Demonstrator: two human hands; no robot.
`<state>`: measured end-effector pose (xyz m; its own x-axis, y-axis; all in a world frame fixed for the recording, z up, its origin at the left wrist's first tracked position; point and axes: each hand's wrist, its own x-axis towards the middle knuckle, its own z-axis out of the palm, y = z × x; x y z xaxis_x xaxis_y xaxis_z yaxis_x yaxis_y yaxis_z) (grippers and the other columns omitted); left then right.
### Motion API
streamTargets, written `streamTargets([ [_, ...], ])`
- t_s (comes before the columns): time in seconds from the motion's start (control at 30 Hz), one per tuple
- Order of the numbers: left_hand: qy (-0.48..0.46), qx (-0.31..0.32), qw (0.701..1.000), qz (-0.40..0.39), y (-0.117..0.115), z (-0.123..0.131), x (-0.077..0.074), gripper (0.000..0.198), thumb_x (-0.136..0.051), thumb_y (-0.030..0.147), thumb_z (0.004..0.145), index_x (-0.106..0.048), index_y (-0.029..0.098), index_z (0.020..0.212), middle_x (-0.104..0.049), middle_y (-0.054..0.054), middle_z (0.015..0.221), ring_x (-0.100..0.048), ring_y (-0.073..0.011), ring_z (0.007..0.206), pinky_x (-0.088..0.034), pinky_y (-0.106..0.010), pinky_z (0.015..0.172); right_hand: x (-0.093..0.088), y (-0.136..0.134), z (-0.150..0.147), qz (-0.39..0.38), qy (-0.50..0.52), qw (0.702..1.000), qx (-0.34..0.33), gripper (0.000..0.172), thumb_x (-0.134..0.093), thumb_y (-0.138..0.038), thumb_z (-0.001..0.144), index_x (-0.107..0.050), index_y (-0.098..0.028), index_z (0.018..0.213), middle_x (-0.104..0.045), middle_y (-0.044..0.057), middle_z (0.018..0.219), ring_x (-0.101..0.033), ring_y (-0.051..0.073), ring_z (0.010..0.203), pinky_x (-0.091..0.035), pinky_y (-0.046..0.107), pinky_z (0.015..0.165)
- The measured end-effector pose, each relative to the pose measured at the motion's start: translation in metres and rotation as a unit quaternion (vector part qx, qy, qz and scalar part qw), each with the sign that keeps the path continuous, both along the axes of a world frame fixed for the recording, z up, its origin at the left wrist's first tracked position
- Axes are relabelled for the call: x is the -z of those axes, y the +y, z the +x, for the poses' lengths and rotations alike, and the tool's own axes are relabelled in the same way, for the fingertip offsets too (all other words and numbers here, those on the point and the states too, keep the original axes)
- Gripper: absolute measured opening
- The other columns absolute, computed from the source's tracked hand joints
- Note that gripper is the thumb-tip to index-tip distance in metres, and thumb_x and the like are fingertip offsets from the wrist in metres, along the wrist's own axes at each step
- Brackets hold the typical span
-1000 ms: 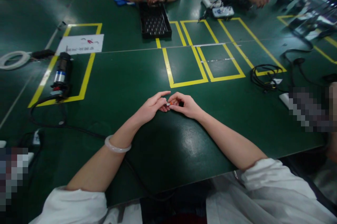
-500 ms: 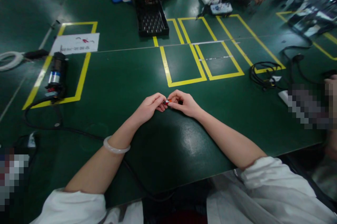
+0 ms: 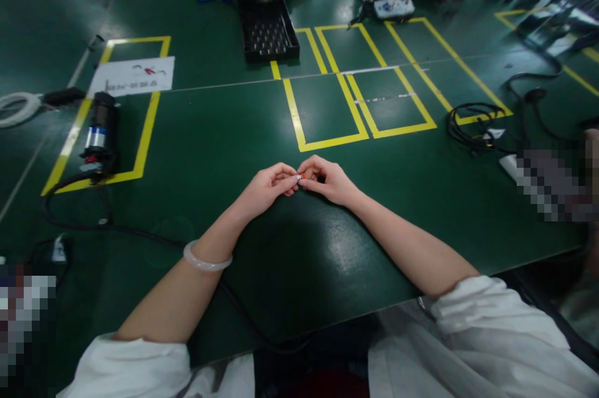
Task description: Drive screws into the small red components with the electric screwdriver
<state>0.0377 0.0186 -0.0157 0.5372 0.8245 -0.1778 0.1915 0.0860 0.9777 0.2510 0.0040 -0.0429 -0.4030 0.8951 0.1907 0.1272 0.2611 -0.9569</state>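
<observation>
My left hand point(image 3: 271, 186) and my right hand point(image 3: 328, 179) meet fingertip to fingertip above the dark green table. Pinched between them is a tiny orange and white piece point(image 3: 301, 177), too small and too covered by fingers to name. The orange part shows on the right-hand side, the white part beside my left thumb. Both hands are closed on this piece. A pale bangle point(image 3: 207, 257) circles my left wrist.
Across the green table point(image 3: 224, 130) a person works over a black tray point(image 3: 269, 30) holding small pieces. To the left are a black cylindrical tool point(image 3: 100, 130) and a paper sheet point(image 3: 135, 75). Coiled black cable point(image 3: 475, 126) and a white device point(image 3: 394, 7) lie right.
My left thumb has shifted right and forward along the small piece, covering more of it. My right hand stays nearly in place. The view has tilted slightly.
</observation>
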Motion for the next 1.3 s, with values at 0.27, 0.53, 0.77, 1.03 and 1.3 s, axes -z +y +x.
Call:
streamTargets([
  [0.27, -0.011, 0.001, 1.000, -0.008, -0.0001, -0.0017, 0.0005, 0.040, -0.076, 0.046, 0.083, -0.060, 0.014, 0.100, -0.068, -0.006, 0.088, -0.065, -0.0157, 0.078, -0.054, -0.030, 0.076, -0.0034, -0.0007, -0.0023, -0.015, 0.025, 1.000, 0.003, 0.031, -0.068, -0.045, 0.092, -0.060, -0.018, 0.107, -0.066, -0.001, 0.079, -0.059, 0.011, 0.068, -0.046, 0.024, 0.065],
  [0.53, -0.002, -0.006, 1.000, 0.021, -0.0012, -0.0017, 0.0012, 0.037, -0.080, 0.040, 0.079, -0.059, 0.016, 0.100, -0.065, -0.002, 0.085, -0.063, -0.0137, 0.073, -0.052, -0.026, 0.070, -0.0061, -0.0007, -0.0020, -0.015, -0.004, 1.000, 0.007, 0.025, -0.065, -0.043, 0.094, -0.063, -0.018, 0.097, -0.065, -0.001, 0.080, -0.059, 0.012, 0.070, -0.047, 0.025, 0.067],
  [0.77, -0.023, -0.016, 1.000, 0.003, -0.0007, -0.0012, 0.0014, 0.037, -0.078, 0.039, 0.081, -0.060, 0.015, 0.102, -0.064, -0.002, 0.088, -0.063, -0.0135, 0.076, -0.056, -0.028, 0.075, -0.0066, -0.0004, -0.0013, 0.031, -0.006, 0.999, 0.006, 0.019, -0.067, -0.033, 0.091, -0.062, -0.018, 0.103, -0.065, 0.000, 0.085, -0.057, 0.011, 0.069, -0.045, 0.025, 0.063],
  [1.03, -0.034, -0.021, 0.999, 0.025, -0.0008, -0.0020, 0.0067, 0.034, -0.081, 0.034, 0.081, -0.060, 0.014, 0.101, -0.063, -0.003, 0.093, -0.062, -0.0132, 0.080, -0.057, -0.027, 0.074, -0.0028, 0.0002, -0.0019, 0.038, -0.012, 0.999, 0.025, 0.018, -0.070, -0.030, 0.088, -0.063, -0.018, 0.100, -0.069, 0.001, 0.089, -0.061, 0.012, 0.072, -0.046, 0.025, 0.064],
  [1.3, -0.040, -0.028, 0.999, 0.010, 0.0005, -0.0022, 0.0078, 0.037, -0.080, 0.034, 0.082, -0.059, 0.014, 0.104, -0.063, -0.003, 0.092, -0.062, -0.0139, 0.082, -0.058, -0.028, 0.075, -0.0025, 0.0008, -0.0016, 0.053, -0.011, 0.998, 0.018, 0.015, -0.068, -0.025, 0.089, -0.062, -0.019, 0.101, -0.068, 0.000, 0.087, -0.061, 0.012, 0.072, -0.048, 0.025, 0.066],
])
